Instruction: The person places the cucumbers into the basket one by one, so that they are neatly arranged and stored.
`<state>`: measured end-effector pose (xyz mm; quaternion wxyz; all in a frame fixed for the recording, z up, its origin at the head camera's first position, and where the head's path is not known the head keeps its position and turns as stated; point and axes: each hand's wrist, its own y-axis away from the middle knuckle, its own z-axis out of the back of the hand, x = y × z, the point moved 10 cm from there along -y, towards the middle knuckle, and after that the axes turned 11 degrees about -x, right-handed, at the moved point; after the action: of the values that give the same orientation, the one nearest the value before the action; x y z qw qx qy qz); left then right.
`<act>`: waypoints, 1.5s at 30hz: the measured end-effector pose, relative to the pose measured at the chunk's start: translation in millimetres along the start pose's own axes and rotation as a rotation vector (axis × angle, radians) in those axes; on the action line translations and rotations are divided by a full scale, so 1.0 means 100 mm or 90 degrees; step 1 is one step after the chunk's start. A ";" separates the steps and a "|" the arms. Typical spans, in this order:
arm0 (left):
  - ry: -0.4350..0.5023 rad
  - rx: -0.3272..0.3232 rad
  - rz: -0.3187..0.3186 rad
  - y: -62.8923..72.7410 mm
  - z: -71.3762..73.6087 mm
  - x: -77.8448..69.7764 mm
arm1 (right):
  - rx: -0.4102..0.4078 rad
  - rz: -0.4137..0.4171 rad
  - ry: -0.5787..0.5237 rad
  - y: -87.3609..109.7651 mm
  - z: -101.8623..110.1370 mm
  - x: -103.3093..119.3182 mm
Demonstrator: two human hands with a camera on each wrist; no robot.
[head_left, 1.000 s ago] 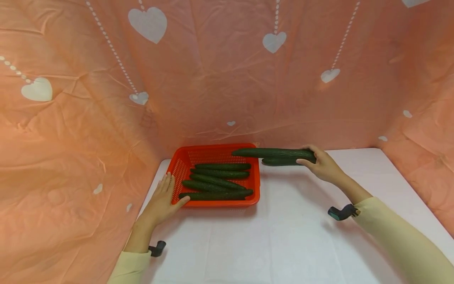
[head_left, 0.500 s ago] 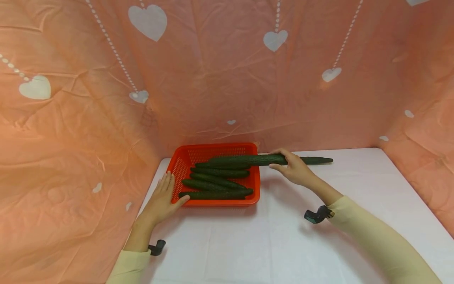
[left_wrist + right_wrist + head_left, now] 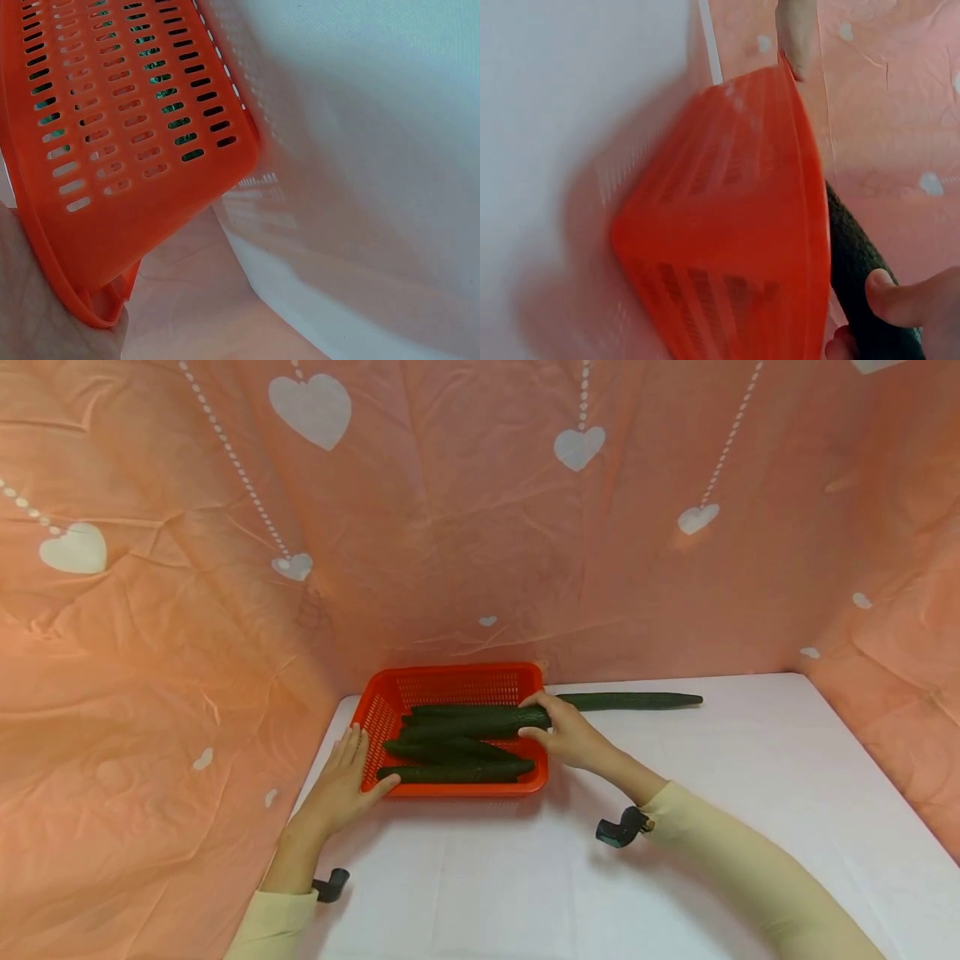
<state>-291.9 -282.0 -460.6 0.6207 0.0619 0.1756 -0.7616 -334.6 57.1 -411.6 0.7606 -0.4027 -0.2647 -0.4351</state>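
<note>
My right hand (image 3: 566, 739) grips one end of a long dark green cucumber (image 3: 468, 725) at the right side of a red plastic basket (image 3: 465, 790). The cucumber's far part reaches leftward over several other cucumbers (image 3: 457, 773) lying in the basket. In the right wrist view, the thumb (image 3: 896, 300) presses on the cucumber (image 3: 851, 244) beside the rim. My left hand (image 3: 337, 789) rests at the basket's left front corner, fingers straight along the side and thumb on the front rim. The left wrist view shows the basket's slotted wall (image 3: 142, 127) with the palm against its rim.
Another cucumber (image 3: 637, 701) lies on the white table (image 3: 510, 877), right of the basket near the back edge. An orange cloth with white hearts (image 3: 450, 527) hangs behind and at both sides.
My right hand has carried its cucumber leftward and down, from beyond the basket's right rim into the basket. The cucumber on the table now shows more fully. The left hand has stayed put.
</note>
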 end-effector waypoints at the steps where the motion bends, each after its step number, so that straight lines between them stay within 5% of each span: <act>1: 0.000 0.001 0.000 0.00 0.00 0.00 | 0.005 -0.003 0.004 0.00 -0.04 0.01; 15: 0.008 0.001 0.002 0.01 -0.02 -0.02 | 0.035 -0.008 0.035 -0.05 -0.53 0.12; 29: 0.005 0.008 0.010 0.02 0.00 -0.01 | 0.083 -0.006 0.099 -0.07 -0.71 0.17; 36: 0.006 0.006 0.009 0.00 -0.01 -0.02 | 0.043 0.008 0.059 -0.10 -0.57 0.13; 45: -0.002 0.007 0.009 -0.01 0.00 -0.02 | -0.107 0.069 -0.001 -0.04 0.05 -0.03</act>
<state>-292.2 -279.8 -459.8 0.6258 0.0651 0.1700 -0.7585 -340.0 61.5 -409.8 0.7462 -0.4791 -0.2055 -0.4141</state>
